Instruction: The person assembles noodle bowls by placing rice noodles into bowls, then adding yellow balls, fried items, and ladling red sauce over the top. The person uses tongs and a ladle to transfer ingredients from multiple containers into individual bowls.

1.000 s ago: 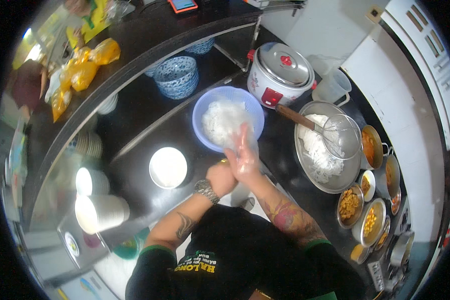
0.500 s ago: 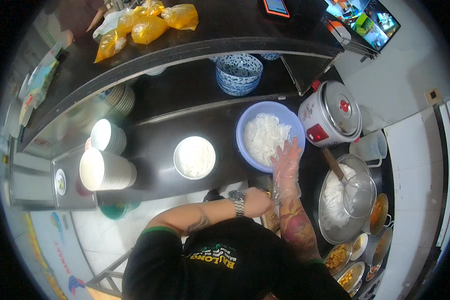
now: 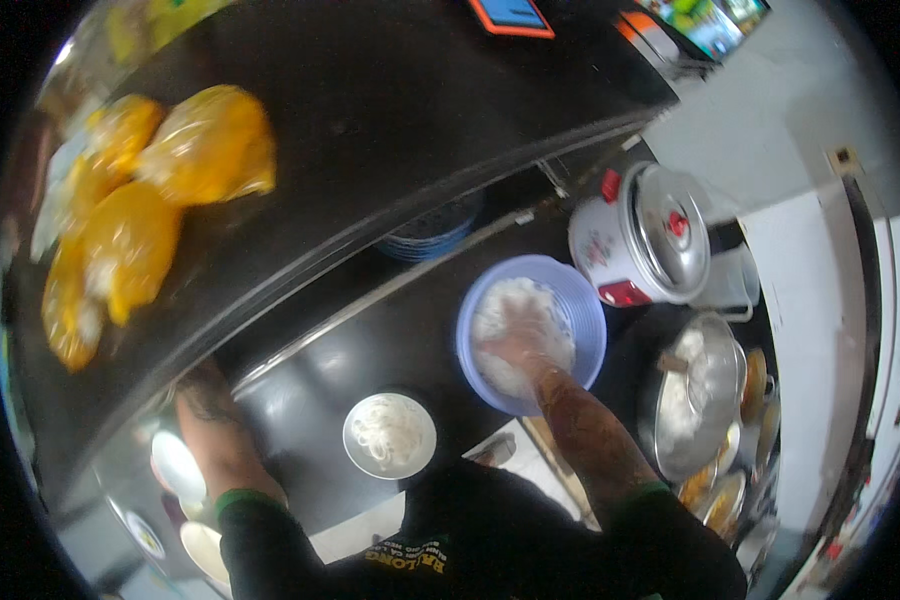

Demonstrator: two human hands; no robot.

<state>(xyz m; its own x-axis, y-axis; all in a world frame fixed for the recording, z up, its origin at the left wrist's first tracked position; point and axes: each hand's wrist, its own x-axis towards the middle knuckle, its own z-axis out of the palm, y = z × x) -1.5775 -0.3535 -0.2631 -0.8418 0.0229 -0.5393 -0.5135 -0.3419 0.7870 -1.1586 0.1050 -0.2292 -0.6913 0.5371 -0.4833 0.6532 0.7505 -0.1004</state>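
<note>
A lavender plastic basket [image 3: 591, 325] holds white rice noodles [image 3: 500, 382]. My right hand [image 3: 518, 338], which wore a clear plastic glove a moment earlier, is down among these noodles; motion smears its fingers. To the basket's left stands a white bowl [image 3: 352, 452] with some noodles in it. My left forearm [image 3: 210, 425] reaches forward at the far left, past the white stacked containers [image 3: 178, 465]. The raised counter's edge hides my left hand.
The raised black counter [image 3: 370, 110] carries yellow-filled plastic bags [image 3: 210, 145] and an orange-edged phone [image 3: 513, 17]. Blue patterned bowls [image 3: 425, 240] sit beneath it. Right of the basket are a white rice cooker [image 3: 600, 245] and a metal bowl [image 3: 660, 455] with a strainer.
My right hand has gone from the basket's near rim into the noodles. My left hand has left my right forearm and reached far left under the counter. The view has shifted and turned.
</note>
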